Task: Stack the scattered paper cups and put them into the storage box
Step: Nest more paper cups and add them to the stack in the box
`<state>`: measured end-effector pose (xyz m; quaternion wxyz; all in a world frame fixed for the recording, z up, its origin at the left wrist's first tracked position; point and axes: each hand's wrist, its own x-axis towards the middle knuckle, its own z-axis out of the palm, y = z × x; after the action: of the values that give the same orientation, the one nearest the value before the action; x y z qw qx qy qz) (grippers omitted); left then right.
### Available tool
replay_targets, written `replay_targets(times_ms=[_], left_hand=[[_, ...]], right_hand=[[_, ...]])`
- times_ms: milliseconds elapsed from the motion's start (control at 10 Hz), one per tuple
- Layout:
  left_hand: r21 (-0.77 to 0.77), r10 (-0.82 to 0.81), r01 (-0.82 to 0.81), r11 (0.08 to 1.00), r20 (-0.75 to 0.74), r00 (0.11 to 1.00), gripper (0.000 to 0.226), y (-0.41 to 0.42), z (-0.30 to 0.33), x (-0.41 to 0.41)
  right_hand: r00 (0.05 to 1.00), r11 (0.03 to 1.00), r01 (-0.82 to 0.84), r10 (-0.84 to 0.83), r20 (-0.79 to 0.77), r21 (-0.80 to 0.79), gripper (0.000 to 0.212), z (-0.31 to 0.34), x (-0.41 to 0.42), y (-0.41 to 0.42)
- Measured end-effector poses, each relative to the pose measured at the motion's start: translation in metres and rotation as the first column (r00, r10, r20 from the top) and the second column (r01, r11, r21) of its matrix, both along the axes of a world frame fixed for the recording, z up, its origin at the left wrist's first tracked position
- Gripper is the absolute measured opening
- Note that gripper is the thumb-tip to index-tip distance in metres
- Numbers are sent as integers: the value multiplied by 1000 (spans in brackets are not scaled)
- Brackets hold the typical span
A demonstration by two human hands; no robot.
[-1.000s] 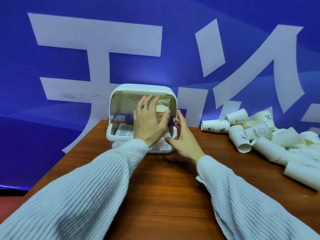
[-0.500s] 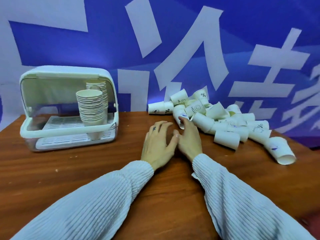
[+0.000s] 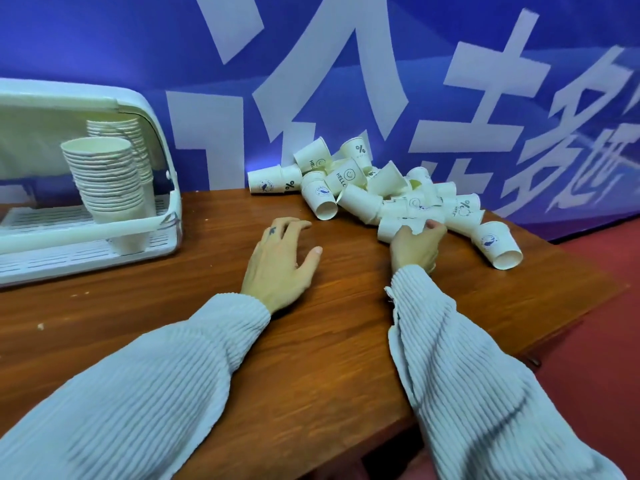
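Your right hand (image 3: 417, 242) grips a paper cup (image 3: 393, 227) lying at the near edge of the scattered pile of cups (image 3: 381, 188) on the wooden table (image 3: 311, 341). Your left hand (image 3: 282, 256) rests beside it, fingers relaxed, holding nothing. Two stacks of cups (image 3: 107, 181) stand in the open storage box (image 3: 152, 109) at left.

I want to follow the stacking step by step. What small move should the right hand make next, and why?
Probably the right hand should lift out the cup its fingers are curling round at the near edge of the pile of loose cups. The storage box already holds two stacks, and the left hand lies open on the table, free to receive it.
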<state>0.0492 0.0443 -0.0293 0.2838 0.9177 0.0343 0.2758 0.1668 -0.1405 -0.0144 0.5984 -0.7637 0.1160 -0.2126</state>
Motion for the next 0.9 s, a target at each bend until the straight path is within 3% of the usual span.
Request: replay_targets(times_ms=[100,200,300,400,500,600,700,900], left_hand=[[6,-1,1,1000,27,1000,64,3,-5,1],[163,-40,34,986,36,999,94,1,-4,-2],[215,-46,40,976,26,999,100,-2,-6,-4],[35,52,-53,998,39,998,87,5,-5,-5],[-129,101,-97,987,27,995,86,11,-1,-5],[-226,104,-98,969,17,994,86,15,0,-4],[-238,80,-76,968,8,997,86,15,-4,-1],[-284,93,-76,956,48,994,89,13,-1,2]], right_hand=[[998,991,-39,33,47,128,40,4,-11,12],[907,916,-394,375,190,72,28,-1,-37,38],[686,712,-680,702,192,-177,25,-11,-60,60],[717,768,-579,640,277,-274,24,-6,-45,74],[869,878,-240,384,312,-413,39,0,-3,78],[965,726,18,168,203,-687,72,-12,46,73],[998,555,-44,54,-16,-831,91,-27,84,66],[994,619,18,75,83,-785,69,-28,88,69]])
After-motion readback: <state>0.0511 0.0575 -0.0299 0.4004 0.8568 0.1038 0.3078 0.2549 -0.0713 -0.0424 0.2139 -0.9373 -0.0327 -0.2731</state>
